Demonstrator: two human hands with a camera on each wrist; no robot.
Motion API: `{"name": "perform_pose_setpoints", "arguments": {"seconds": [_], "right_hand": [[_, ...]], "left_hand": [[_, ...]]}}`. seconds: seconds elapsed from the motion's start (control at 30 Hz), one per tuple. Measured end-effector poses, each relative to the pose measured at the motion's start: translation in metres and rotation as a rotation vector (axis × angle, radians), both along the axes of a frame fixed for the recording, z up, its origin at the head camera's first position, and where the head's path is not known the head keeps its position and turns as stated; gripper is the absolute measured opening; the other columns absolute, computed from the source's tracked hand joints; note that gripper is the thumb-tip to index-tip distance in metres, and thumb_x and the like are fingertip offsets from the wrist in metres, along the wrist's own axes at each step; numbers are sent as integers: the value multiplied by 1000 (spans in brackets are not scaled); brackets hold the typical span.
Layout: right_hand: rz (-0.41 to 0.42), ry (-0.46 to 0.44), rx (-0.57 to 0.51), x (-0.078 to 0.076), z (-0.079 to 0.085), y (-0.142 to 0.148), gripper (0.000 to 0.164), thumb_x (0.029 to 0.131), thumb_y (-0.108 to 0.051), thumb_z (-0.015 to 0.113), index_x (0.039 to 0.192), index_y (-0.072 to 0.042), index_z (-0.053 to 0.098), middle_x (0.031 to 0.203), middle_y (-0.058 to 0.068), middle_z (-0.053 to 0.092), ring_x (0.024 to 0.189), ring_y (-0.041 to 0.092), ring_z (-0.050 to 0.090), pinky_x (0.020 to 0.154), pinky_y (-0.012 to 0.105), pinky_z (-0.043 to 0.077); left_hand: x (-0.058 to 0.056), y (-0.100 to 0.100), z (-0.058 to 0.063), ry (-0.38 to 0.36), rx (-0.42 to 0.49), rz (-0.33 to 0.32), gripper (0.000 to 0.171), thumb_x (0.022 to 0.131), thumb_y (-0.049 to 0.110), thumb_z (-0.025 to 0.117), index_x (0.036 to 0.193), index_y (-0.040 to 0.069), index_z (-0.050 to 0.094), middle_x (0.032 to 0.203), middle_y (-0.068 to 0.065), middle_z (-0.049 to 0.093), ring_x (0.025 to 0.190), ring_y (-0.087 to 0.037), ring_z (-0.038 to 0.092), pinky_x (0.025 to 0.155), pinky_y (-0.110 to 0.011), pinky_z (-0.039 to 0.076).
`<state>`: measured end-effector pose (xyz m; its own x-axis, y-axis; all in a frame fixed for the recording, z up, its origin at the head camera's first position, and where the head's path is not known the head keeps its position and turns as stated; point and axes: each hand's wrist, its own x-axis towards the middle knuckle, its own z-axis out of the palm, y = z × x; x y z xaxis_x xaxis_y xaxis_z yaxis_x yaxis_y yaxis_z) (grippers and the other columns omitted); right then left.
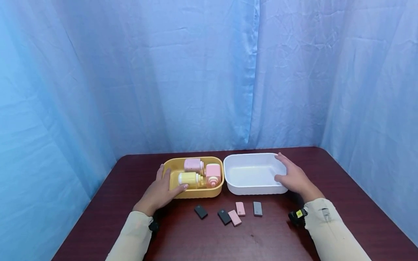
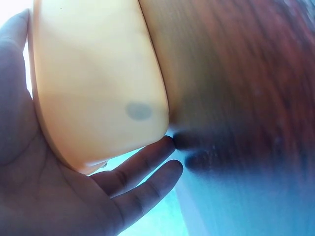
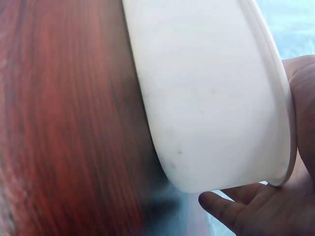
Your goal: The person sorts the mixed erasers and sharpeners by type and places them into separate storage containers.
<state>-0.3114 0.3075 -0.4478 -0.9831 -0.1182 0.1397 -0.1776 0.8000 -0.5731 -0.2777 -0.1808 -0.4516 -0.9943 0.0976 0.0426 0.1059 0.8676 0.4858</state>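
Observation:
My left hand (image 1: pixel 159 194) grips the left end of a yellow plastic basket (image 1: pixel 199 194), thumb over the front rim. The left wrist view shows its palm against the basket's corner and two fingertips (image 2: pixel 170 169) low beside the outer wall. Inside lie a lilac bottle (image 1: pixel 192 165), a yellow bottle (image 1: pixel 187 178) and a pink bottle (image 1: pixel 213 170). My right hand (image 1: pixel 296 179) holds the right end of a white plastic basket (image 1: pixel 258 190), thumb over its inside. In the right wrist view, its lower fingers (image 3: pixel 224 206) curve beneath the basket's end. The two baskets stand side by side.
Before the baskets, small flat blocks lie on the dark red table (image 1: pixel 196 243): a black block (image 1: pixel 200 211), another black block (image 1: pixel 224 216), a pink block (image 1: pixel 234 218), a second pink block (image 1: pixel 240 208) and a grey block (image 1: pixel 257 209). Blue curtains (image 1: pixel 202 79) hang behind.

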Motion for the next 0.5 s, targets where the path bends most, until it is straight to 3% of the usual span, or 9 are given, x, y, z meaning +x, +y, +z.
{"name": "perform_pose_setpoints", "arguments": {"seconds": [0.13,0.5], "right_hand": [[15,13,28,1,-3,2,85,83,-10,67,160,-4,34,172,19,20,151,48,31,111,67,36],[15,8,-2,0,-5,1,89,83,-12,70,162,-5,30,172,18,17,152,47,27,112,70,33]], "left_hand": [[0,1,1,-4,-1,4,122,82,87,54,165,5,18,174,-15,-1,133,-40,54,105,-58,50],[0,-1,0,11,5,0,121,83,85,56,165,5,18,174,-15,0,134,-40,53,105,-58,50]]}}
